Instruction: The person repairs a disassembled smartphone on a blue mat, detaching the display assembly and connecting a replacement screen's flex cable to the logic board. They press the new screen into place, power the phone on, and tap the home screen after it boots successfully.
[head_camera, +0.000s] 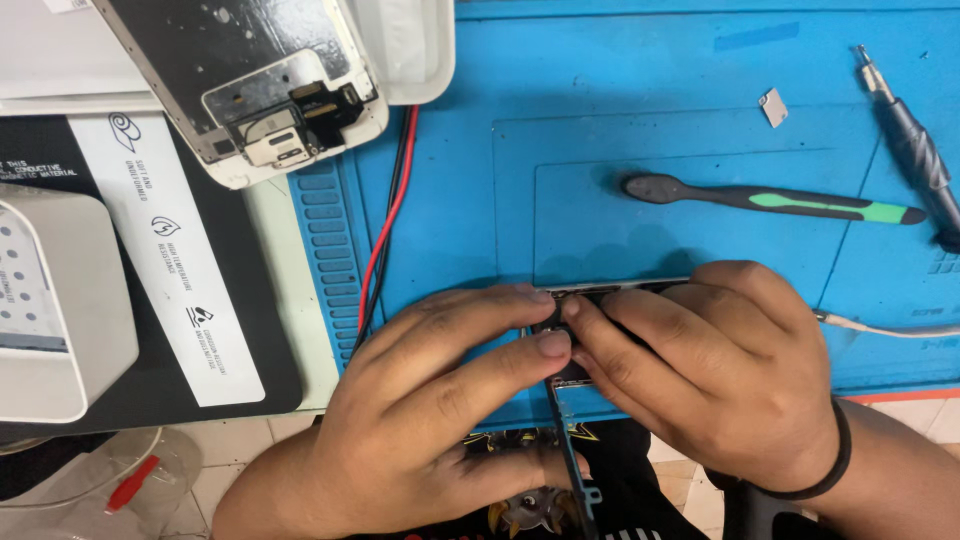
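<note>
At far left a white box (45, 300) sits on a black mat (150, 380) crossed by a white label strip (165, 260). Above it, a detached phone screen (250, 80) lies face down, its white frame and metal backing plate showing, with one corner overhanging a blue work mat (600, 130) that covers the tabletop. Red and black wires (385, 220) run down the mat's left edge. Bottom left, under the tabletop edge, a clear container holds a red tool (132, 483). At centre the left hand (430, 410) and the right hand (720, 380) meet over a phone frame (572, 440), held on edge at the near edge of the blue mat; the frame's thin side runs down between the hands, and its upper part is hidden under the fingers. The left thumb and forefinger are pinched on the frame's top from the left; the right fingers (620, 330) close on it from the right, fingertips touching those of the left hand. The right wrist wears a black band (830, 465). Behind the hands lies a black brush with a green grip (770, 200). To its right sit a small metal plate (773, 107), a screwdriver (910, 140), and a white cable (890, 328).
</note>
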